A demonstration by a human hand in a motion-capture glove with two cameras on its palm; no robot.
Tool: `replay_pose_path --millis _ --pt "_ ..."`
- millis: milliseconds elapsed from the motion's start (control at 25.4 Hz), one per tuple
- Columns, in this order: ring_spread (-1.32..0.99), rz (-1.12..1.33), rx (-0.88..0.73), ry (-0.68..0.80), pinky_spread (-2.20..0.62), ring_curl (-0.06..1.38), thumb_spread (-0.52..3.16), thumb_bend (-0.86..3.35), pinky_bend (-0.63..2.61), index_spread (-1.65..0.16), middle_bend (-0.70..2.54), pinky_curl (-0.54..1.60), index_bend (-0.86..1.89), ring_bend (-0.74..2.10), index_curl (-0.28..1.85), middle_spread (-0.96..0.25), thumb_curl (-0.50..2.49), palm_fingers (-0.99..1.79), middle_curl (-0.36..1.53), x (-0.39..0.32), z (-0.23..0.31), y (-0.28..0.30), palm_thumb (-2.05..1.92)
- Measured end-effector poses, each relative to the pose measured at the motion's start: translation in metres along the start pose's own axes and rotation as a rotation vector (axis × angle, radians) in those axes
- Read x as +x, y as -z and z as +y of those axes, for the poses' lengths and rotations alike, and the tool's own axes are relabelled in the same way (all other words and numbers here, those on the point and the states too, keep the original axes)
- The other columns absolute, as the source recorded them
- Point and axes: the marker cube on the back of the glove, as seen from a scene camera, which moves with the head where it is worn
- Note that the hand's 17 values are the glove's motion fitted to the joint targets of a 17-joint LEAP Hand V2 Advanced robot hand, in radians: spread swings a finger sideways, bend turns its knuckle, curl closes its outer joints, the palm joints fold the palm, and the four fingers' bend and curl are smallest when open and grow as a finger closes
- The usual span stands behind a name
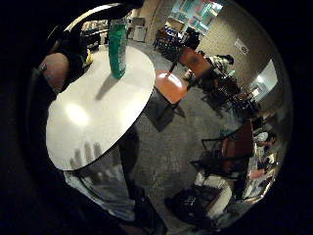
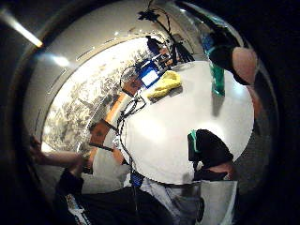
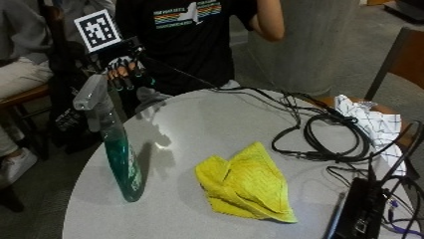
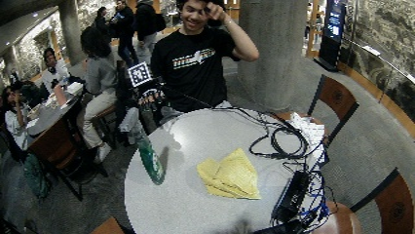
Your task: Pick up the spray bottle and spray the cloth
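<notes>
A green spray bottle [image 3: 119, 149] with a grey trigger head stands upright near the round table's left edge. It also shows in the wide outside view as the bottle [image 4: 150, 161] and in the palm views as the bottle [image 1: 117, 46] and the bottle [image 2: 217, 77]. A crumpled yellow cloth [image 3: 248, 184] lies on the table to its right, the same cloth [image 4: 230, 174] and cloth [image 2: 164, 84]. My gloved right hand [image 3: 122, 67] hovers just above and behind the bottle's head, fingers hanging downward and relaxed, touching nothing.
The grey round table [image 3: 199, 129] carries black cables [image 3: 318, 134] and a black device [image 3: 361, 214] on its right side. A white checked cloth [image 3: 368, 122] lies at the far right edge. Chairs [image 4: 334, 102] stand around the table.
</notes>
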Motion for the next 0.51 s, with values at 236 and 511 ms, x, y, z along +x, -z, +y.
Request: replay_pose_path --millis 236,511 --pt "-0.18 -0.141 -0.005 -0.03 -0.01 0.31 1.04 0.12 0.56 -0.4 0.35 0.29 0.08 0.31 0.2 -0.13 0.33 0.75 0.36 0.006 -0.006 -0.007 0.73" --pt "-0.18 -0.47 0.008 -0.091 0.02 0.33 1.03 0.05 0.62 -0.42 0.31 0.31 0.05 0.32 0.17 -0.13 0.34 0.65 0.36 0.009 -0.012 -0.007 0.71"
